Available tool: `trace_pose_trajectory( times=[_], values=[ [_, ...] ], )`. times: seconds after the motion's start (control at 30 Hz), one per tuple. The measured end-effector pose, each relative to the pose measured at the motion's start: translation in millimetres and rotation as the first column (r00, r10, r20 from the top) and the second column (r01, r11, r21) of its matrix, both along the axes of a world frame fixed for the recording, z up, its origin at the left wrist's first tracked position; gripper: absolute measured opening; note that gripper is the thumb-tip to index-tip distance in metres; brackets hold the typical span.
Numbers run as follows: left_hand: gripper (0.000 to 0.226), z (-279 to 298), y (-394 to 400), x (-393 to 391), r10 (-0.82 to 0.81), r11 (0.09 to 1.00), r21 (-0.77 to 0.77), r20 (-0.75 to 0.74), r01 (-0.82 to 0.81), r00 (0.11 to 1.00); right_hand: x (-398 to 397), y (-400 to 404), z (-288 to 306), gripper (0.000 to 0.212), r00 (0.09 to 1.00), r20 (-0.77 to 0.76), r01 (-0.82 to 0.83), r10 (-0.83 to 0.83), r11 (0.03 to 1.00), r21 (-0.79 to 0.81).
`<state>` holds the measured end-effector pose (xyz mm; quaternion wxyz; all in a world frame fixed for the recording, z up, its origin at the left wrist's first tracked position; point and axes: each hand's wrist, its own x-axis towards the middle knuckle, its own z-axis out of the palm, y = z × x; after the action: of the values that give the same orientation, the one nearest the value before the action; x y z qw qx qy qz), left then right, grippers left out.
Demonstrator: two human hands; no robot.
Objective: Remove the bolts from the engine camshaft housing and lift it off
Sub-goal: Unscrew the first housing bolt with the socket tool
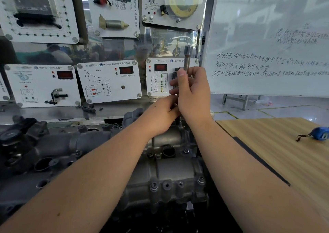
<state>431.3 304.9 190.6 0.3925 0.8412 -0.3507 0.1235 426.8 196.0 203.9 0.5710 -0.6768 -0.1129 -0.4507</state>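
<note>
Camshaft housing [167, 163] sits low centre, hard against the left edge of the wooden table [277, 143]; little gap between the two. Behind the housing, a wall of white trainer panels [108, 81] stands close, so room at the back is tight. To the right behind the table, open floor and a whiteboard [270, 40] with handwriting.

Both forearms reach over the housing to its far right corner. Right hand [193, 92] grips a long upright metal tool [187, 60], fingers curled round the shaft, thumb laid up along it; socket-like end sticks up above the fist. Left hand [160, 115] is just under and touching the right, fingers curled in toward the lower shaft; can't tell what exactly they pinch, fingertips hidden. Tool's lower tip meets the housing at that corner, contact mostly hidden by the hands.

Housing: grey cast metal, grimy, ribbed, round open bore [168, 151] on top near the middle. Several bolts [201, 178] seated along the near edge and by the bore.

Blue tape measure [320, 134] lies on the table, well right of the housing.
</note>
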Motion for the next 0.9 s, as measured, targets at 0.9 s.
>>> trace_pose_trajectory(
  times=[0.9],
  values=[
    [0.013,-5.6,-0.4,6.7,-0.017,1.000,-0.021,0.014,0.017,1.000,-2.0,-0.1,1.4,0.007,0.999,-0.008,-0.034,0.034,0.999,0.023]
  ],
)
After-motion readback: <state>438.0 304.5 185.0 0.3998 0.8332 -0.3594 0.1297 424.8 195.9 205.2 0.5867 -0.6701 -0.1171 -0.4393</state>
